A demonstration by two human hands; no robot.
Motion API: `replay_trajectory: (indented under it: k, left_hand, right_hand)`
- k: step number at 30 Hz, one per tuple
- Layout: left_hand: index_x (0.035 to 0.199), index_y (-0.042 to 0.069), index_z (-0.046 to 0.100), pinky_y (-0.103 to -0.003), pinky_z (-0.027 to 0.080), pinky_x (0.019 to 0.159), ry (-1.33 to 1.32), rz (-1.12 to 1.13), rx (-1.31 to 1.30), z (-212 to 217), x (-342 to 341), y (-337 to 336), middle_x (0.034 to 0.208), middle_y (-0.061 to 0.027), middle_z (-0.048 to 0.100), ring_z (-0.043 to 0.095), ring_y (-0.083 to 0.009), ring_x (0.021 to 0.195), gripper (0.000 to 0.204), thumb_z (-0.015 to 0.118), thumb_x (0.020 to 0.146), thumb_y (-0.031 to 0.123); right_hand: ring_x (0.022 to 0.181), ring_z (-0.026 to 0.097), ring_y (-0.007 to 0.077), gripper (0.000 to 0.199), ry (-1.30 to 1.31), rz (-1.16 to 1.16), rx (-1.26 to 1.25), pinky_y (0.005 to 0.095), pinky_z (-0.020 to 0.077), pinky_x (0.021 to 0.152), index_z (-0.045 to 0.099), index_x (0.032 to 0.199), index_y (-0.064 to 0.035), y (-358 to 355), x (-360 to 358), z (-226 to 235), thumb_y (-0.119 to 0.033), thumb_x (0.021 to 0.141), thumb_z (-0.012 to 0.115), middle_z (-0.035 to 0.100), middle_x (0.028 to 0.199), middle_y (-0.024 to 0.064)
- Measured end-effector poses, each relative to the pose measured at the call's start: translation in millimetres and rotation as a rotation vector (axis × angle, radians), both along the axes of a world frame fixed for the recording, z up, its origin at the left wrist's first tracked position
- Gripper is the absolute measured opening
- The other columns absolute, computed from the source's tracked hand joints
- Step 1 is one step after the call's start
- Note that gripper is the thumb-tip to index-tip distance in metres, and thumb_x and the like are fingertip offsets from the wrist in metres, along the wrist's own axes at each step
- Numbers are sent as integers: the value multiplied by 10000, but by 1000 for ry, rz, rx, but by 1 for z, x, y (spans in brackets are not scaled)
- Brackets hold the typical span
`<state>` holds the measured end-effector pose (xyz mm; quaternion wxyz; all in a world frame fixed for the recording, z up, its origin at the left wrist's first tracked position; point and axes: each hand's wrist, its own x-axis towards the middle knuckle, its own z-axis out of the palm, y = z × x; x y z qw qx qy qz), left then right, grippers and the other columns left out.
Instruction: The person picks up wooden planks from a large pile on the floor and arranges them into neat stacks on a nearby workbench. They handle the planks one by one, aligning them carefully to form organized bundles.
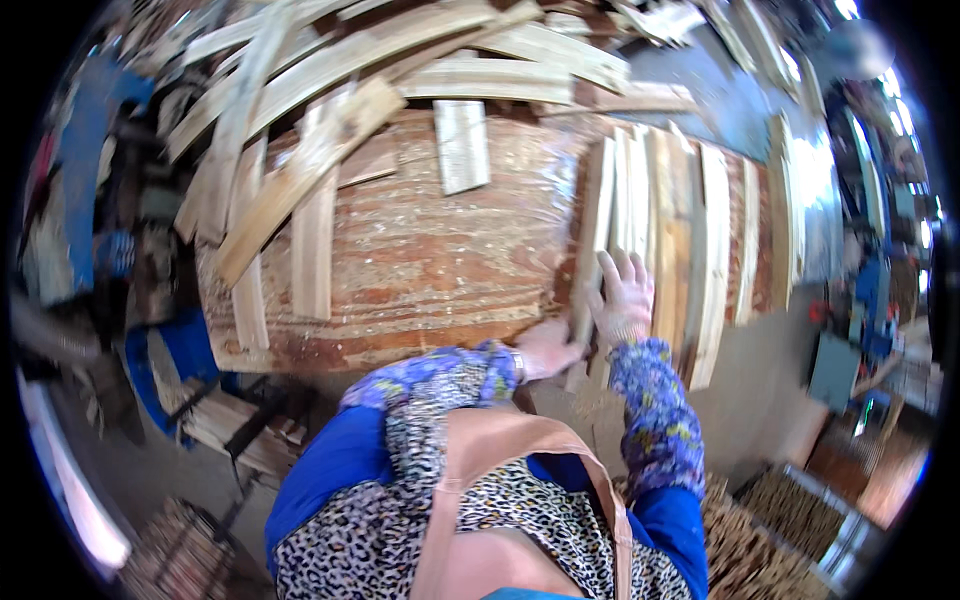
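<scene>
Workbench (430,260): worn wooden top. Right hand (625,295) rests open, flat on the row of slats (660,230). Left hand (550,347) grips one slat's (590,240) lower end.

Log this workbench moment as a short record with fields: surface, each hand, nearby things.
surface: worn wooden table
left hand: left hand at the near ends of the row of planks, grip hidden
right hand: right hand lies flat, fingers spread, on the row of planks
planks: pale, lying side by side on the table's right part
heap: loose wooden slats piled across the far and left side
lower right: bin of small wood pieces
</scene>
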<state>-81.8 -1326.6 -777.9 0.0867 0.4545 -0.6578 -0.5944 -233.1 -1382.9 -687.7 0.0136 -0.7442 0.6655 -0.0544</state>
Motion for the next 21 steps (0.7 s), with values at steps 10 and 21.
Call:
replay_trajectory:
  k: [10,21]
  left_hand:
    - [1543,22,488,-474,347,1245,-562,655,-490,40,279,-156,1575,-267,489,451,-413,1473,795,691,916,467]
    - [1177,107,704,-404,598,738,-367,725,-142,99,346,-126,942,-78,737,717,-252,849,511,769,883,520]
  right_hand:
    - [1411,513,431,631,107,-3,-10,530,398,1190,573,1503,-182,19,-31,-48,-171,883,687,544,1549,186]
    - [1455,499,360,595,-523,-214,237,495,439,1193,542,1518,-50,-8,93,7,-133,960,729,560,1534,206]
